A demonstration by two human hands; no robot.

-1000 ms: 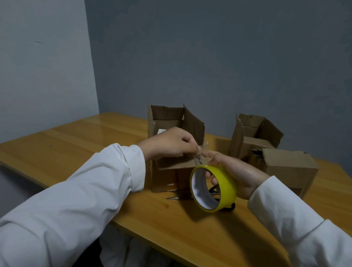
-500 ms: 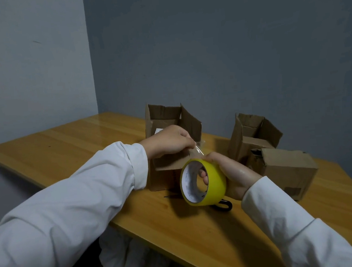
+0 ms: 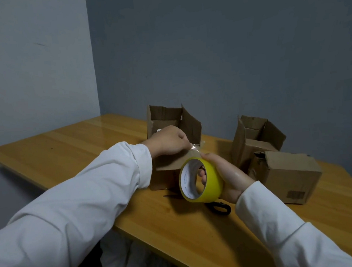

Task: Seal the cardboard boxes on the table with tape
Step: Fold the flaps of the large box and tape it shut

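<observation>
My right hand [image 3: 227, 176] grips a yellow roll of tape [image 3: 202, 179] above the table's front part, fingers through its core. My left hand [image 3: 169, 141] pinches the clear free end of the tape [image 3: 195, 147], drawn a short way off the roll. Behind both hands stands an open cardboard box [image 3: 171, 138] with its flaps up. A second open box [image 3: 255, 137] stands further right, and a closed box [image 3: 288, 175] lies on its side in front of it.
Black-handled scissors [image 3: 219, 207] lie on the wooden table [image 3: 67, 150] under the roll, mostly hidden. Grey walls meet in a corner behind the table. White cloth [image 3: 126, 263] hangs below the near table edge.
The roll has risen and shifted left, off the scissors. My left hand has pulled the tape end away from the roll, so a short clear strip now shows between the hands.
</observation>
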